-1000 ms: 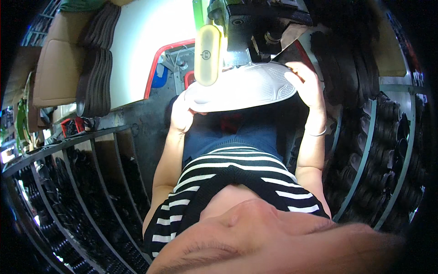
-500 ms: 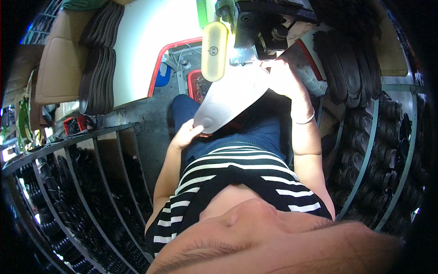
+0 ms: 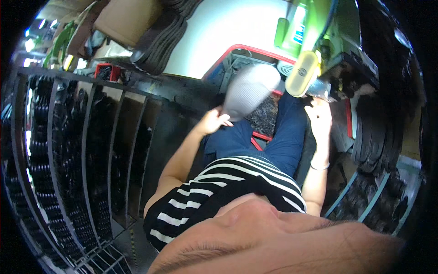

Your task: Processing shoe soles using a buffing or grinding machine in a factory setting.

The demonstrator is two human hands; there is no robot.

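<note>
Open room lies over the lap, between the 2 arms. A green machine [image 3: 337, 41] with a yellow guard [image 3: 301, 74] blocks ahead-right; a dark shelf rack [image 3: 105, 150] walls the left; stacked soles [image 3: 369, 132] crowd the right.

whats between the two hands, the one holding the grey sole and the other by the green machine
In the head view, between the left hand with the grey sole and the right hand lie the person's blue-trousered legs.
</note>
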